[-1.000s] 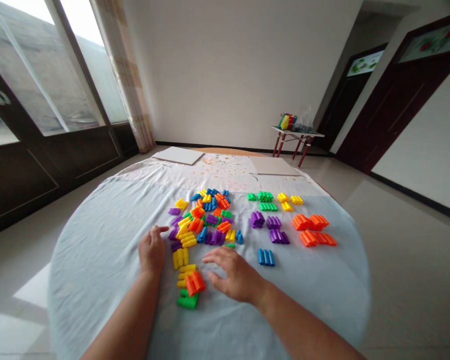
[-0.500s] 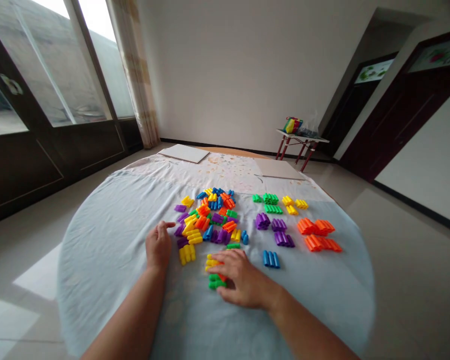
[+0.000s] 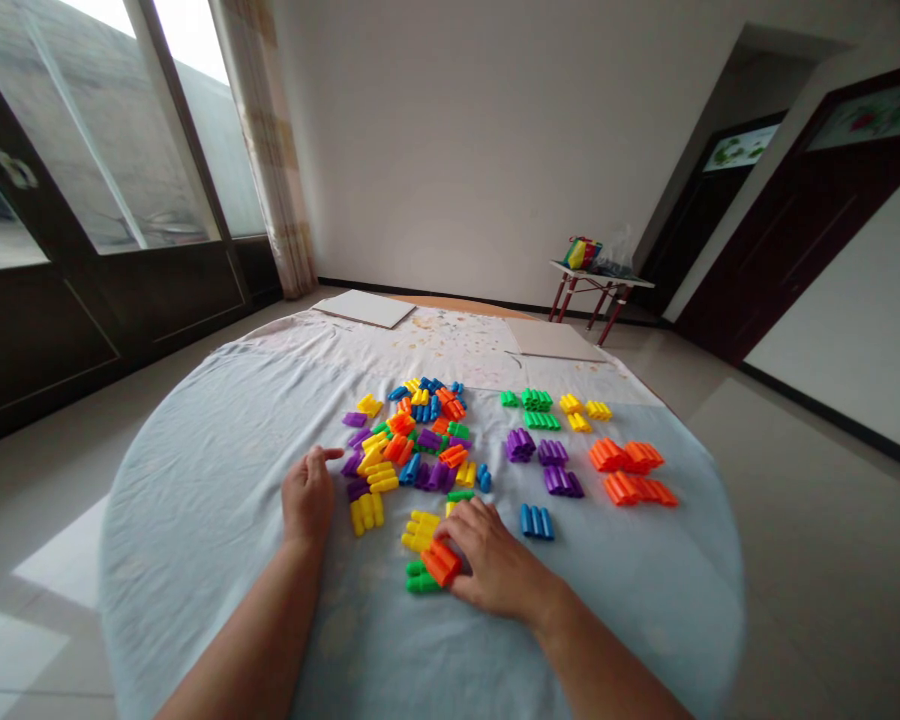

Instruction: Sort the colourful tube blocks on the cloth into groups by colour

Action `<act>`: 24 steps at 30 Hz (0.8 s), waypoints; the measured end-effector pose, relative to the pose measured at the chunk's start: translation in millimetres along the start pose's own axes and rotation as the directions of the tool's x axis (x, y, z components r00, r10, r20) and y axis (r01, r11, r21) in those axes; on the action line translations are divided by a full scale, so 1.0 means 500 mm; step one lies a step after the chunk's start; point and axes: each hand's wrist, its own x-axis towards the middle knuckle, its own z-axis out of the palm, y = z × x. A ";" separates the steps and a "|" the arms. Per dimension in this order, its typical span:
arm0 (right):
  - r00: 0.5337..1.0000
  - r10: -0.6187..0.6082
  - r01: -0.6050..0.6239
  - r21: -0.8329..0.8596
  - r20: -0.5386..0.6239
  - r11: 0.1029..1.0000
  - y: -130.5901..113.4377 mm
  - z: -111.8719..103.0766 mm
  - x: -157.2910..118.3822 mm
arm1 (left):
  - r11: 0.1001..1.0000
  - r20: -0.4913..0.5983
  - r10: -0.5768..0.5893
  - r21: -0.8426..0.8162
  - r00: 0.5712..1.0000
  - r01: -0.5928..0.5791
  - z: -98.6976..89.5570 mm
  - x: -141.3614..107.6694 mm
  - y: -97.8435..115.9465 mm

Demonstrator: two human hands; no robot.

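Note:
My right hand [image 3: 490,560] pinches an orange plastic block [image 3: 441,562] made of joined tubes, between thumb and fingers. Just left of it lie a yellow block [image 3: 420,530] and a green block [image 3: 421,577], the green one partly under the orange. My left hand [image 3: 307,497] rests on the cloth with its index finger stretched out and nothing visible in it; its other fingers are partly hidden. Beside it lies a yellow block [image 3: 367,513] at the near edge of a mixed pile of tube blocks [image 3: 427,437].
To the right, blocks lie grouped by colour: green [image 3: 538,400], yellow [image 3: 579,410], purple [image 3: 553,453], orange [image 3: 626,457] and one blue block [image 3: 537,522]. Two flat boards, a white one [image 3: 365,308] and a beige one [image 3: 555,340], lie at the far side of the cloth-covered table [image 3: 195,480].
My right hand has drawn back slightly, lifting the orange block into view and uncovering the yellow block beneath the fingers. My left hand stays nearly in place; the whole view has shifted slightly.

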 end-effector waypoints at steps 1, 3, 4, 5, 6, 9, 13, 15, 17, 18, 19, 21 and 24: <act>1.000 0.000 0.001 0.023 -0.019 1.000 -0.001 -0.002 0.000 | 1.000 0.000 0.002 0.002 1.000 -0.002 0.000 0.002 -0.002; 0.996 0.020 -0.014 0.074 -0.086 0.997 0.002 -0.009 0.001 | 1.000 0.001 0.008 0.004 1.000 -0.008 0.001 0.005 -0.006; 0.990 0.043 -0.030 0.095 -0.132 0.995 0.005 -0.012 0.001 | 1.000 0.003 0.011 0.003 1.000 -0.011 0.001 0.007 -0.008; 0.980 0.073 -0.053 0.109 -0.186 0.993 0.009 -0.014 0.002 | 1.000 0.004 0.013 0.003 1.000 -0.013 0.002 0.008 -0.009; 0.963 0.107 -0.081 0.115 -0.246 0.990 0.015 -0.016 0.002 | 1.000 0.004 0.014 0.004 1.000 -0.014 0.002 0.009 -0.011; 0.904 0.185 -0.159 0.099 -0.386 0.982 0.031 -0.019 0.003 | 1.000 0.006 0.014 0.005 1.000 -0.014 0.001 0.010 -0.012; 0.942 0.164 -0.138 0.107 -0.294 0.985 0.041 -0.023 -0.007 | 1.000 0.011 0.009 0.001 1.000 -0.009 -0.001 0.008 -0.011; 0.969 0.137 -0.110 0.139 -0.207 0.984 0.042 -0.030 -0.016 | 1.000 0.011 0.008 -0.006 1.000 -0.008 -0.002 0.007 -0.009; 0.979 0.134 -0.109 0.165 -0.151 0.980 0.043 -0.037 -0.023 | 1.000 0.011 0.008 -0.011 1.000 -0.008 -0.003 0.007 -0.007; 0.981 0.140 -0.115 0.174 -0.135 0.978 0.045 -0.041 -0.026 | 1.000 0.014 0.006 -0.011 1.000 -0.006 -0.004 0.007 -0.006; 0.981 0.146 -0.122 0.181 -0.126 0.976 0.047 -0.044 -0.026 | 1.000 0.017 0.002 -0.009 1.000 -0.002 -0.004 0.006 -0.005; 0.983 0.144 -0.121 0.187 -0.114 0.975 0.050 -0.047 -0.025 | 1.000 0.027 -0.007 -0.004 1.000 0.007 -0.005 0.005 -0.004; 0.991 0.097 -0.079 0.182 -0.093 0.980 0.050 -0.048 -0.018 | 1.000 0.046 -0.014 -0.001 0.999 0.014 -0.007 0.004 -0.004</act>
